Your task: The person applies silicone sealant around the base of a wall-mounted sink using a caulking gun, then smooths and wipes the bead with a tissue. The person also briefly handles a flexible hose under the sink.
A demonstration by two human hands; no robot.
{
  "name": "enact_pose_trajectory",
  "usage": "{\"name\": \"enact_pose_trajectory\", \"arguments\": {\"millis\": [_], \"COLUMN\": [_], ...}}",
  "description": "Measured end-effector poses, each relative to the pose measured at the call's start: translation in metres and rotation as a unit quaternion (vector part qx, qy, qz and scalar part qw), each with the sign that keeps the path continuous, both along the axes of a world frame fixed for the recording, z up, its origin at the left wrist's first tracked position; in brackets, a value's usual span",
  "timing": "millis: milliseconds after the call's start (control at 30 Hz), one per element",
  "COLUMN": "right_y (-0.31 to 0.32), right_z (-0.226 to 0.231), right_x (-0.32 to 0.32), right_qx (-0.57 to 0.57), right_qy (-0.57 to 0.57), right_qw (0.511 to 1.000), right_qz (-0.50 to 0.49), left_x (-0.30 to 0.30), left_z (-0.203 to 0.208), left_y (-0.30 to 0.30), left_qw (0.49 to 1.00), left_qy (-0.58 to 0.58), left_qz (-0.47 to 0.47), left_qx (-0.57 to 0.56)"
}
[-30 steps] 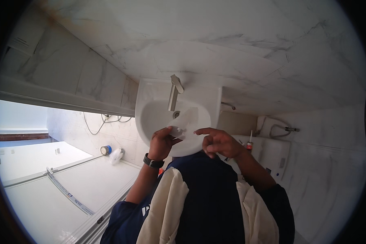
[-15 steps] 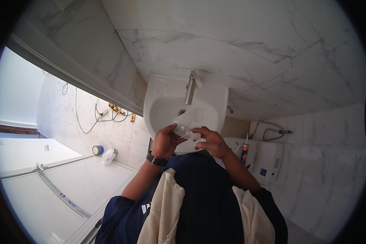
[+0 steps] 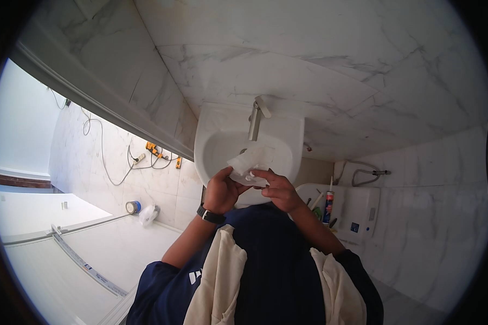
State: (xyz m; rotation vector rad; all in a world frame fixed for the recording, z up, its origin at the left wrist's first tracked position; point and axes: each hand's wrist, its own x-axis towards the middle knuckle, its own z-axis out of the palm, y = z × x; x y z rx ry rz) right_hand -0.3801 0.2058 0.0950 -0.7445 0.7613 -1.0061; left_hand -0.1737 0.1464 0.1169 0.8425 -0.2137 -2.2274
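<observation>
The left hand [image 3: 222, 192] has its thumb and fingers clamped on the near left edge of the packet [image 3: 244, 162], a limp, translucent thing held up over the front of the sink [image 3: 217, 116]. What has changed is on the other side: a second ago the right hand [image 3: 279, 189] was apart from the packet with its index finger stretched out, and now its fingertips rest on the near end, beside some small white bits. That suggests both hands are now busy with the packet, the left steadying it and the right handling what is there (whether those bits lie inside or on the outside, I cannot tell). Nor can I tell whether the right thumb closes from below, since the fingers hide it. As for containers, a tin [image 3: 132, 207] with a blue side lies furthest left, its contents unclear, and just beside it is a clear bag [image 3: 148, 215], crumpled, with something inside too vague to name. The sink's bowl lies under the packet, its drain partly covered from view, with the tap [image 3: 254, 122] above. At the right, a nozzled tube [image 3: 328, 207] stands on a white fixture [image 3: 365, 199]; its fill cannot be seen.
</observation>
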Motion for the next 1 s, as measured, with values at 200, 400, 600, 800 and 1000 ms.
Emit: {"name": "enact_pose_trajectory", "arguments": {"millis": [200,400,600,800,1000], "right_y": [0.000,-0.003,-0.007,0.002,-0.003], "right_z": [0.010,0.018,0.023,0.026,0.019], "right_x": [-0.011,-0.026,-0.040,-0.040,-0.078], "right_qx": [-0.131,-0.279,-0.368,-0.365,-0.351], "right_qy": [0.289,0.513,0.543,0.514,0.492], "right_qw": [0.948,0.811,0.752,0.761,0.785], "right_qz": [-0.001,-0.025,-0.066,-0.154,-0.136], "left_x": [-0.007,-0.007,-0.012,-0.013,-0.014], "left_z": [0.001,-0.003,-0.001,0.002,-0.009], "left_y": [-0.002,-0.002,-0.002,0.001,0.006], "left_qw": [0.999,0.996,0.991,0.987,0.992], "left_qy": [0.010,0.030,0.033,0.035,-0.025], "left_qz": [-0.008,-0.036,-0.057,-0.074,-0.022], "left_qx": [0.032,0.082,0.118,0.136,0.123]}}
